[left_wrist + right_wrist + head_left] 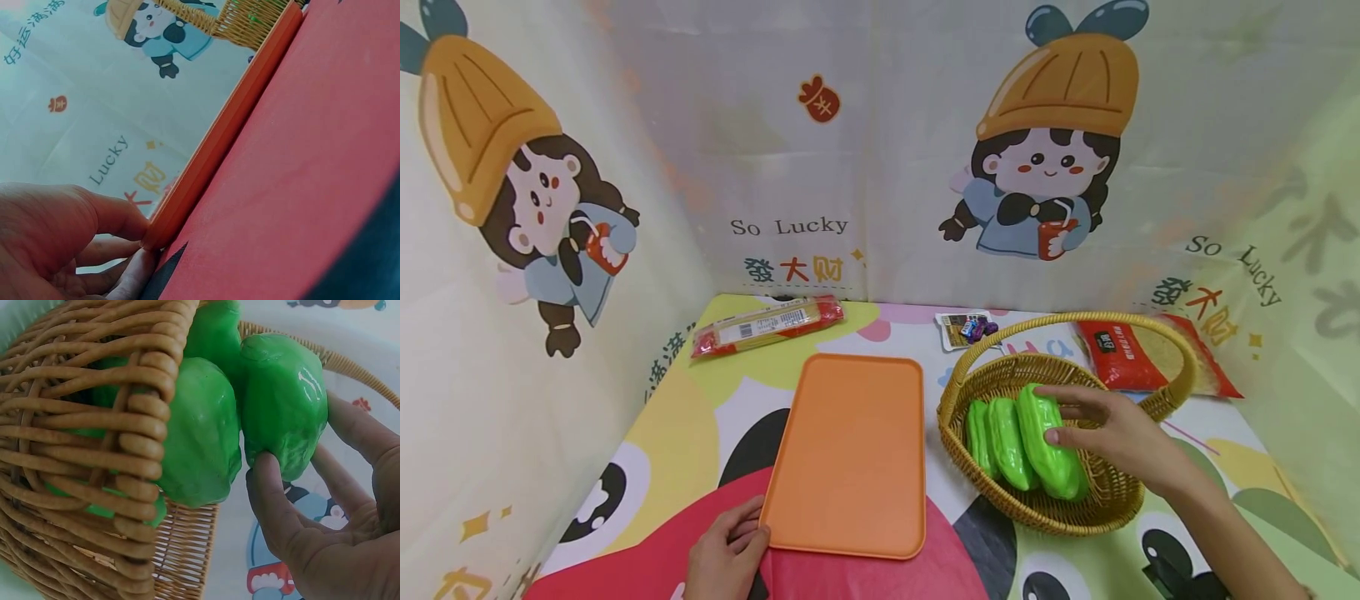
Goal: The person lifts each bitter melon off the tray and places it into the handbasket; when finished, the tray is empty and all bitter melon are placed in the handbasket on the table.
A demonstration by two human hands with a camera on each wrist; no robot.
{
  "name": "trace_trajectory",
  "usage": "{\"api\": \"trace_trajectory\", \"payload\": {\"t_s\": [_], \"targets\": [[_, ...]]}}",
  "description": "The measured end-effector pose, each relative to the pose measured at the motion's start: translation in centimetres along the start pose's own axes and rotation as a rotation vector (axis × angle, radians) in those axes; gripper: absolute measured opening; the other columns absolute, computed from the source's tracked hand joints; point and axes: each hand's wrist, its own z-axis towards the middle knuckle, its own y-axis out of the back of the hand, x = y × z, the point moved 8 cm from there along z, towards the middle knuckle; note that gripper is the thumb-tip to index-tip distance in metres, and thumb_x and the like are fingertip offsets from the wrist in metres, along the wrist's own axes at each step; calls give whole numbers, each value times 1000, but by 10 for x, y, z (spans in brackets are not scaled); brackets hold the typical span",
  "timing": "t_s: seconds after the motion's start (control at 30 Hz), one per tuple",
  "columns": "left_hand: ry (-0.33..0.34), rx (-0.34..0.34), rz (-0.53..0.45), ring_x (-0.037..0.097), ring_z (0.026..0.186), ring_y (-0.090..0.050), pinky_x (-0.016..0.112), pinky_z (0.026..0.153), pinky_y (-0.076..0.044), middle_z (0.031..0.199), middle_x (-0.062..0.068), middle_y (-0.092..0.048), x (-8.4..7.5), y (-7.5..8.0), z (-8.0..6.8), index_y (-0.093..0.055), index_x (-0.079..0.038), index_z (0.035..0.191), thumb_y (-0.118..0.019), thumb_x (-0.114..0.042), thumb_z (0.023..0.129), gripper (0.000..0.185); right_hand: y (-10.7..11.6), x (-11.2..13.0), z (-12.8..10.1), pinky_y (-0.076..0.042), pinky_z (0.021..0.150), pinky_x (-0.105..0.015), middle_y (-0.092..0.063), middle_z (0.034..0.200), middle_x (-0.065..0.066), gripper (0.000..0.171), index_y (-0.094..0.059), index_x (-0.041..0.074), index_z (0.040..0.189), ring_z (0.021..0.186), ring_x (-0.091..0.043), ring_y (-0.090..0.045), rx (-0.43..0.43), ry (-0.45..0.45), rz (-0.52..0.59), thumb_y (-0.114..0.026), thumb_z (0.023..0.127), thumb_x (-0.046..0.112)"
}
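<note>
An orange rectangular tray (850, 450) lies flat on the table. My left hand (727, 546) pinches its near left corner between thumb and fingers, a grip also seen in the left wrist view. To the right stands a wicker basket (1037, 515) with a tall handle, holding several glossy, lumpy green vegetable-like pieces (1009, 442). Inside it, my right hand (1108, 429) holds the rightmost upper green piece (284, 394), thumb on one side and fingers on the other. That piece leans against its neighbours in the head view.
Behind the tray lies a long clear-and-red packet (767, 327). A small packet (955, 332) with purple-wrapped sweets (979, 328) sits behind the basket. A red bag (1123, 354) lies partly behind the basket handle. Printed cloth covers table and walls.
</note>
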Motion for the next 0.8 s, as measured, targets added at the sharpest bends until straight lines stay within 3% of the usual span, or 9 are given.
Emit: {"api": "trace_trajectory", "payload": {"t_s": [0.4, 0.8], "targets": [[-4, -2, 3, 22, 95, -66, 26, 77, -58, 109, 12, -66, 0, -2, 2, -63, 3, 128, -72, -9, 88, 42, -2, -5, 5, -54, 85, -44, -54, 139, -9, 53, -61, 22, 137, 118, -37, -56, 9, 5, 12, -76, 87, 34], [1, -12, 7, 24, 93, -67, 28, 76, -59, 107, 13, -67, -1, -1, 1, -63, 4, 127, -73, -8, 88, 42, -3, -12, 6, -51, 90, -58, -52, 141, -11, 56, -60, 22, 137, 122, -41, -53, -14, -46, -14, -76, 87, 39]]}}
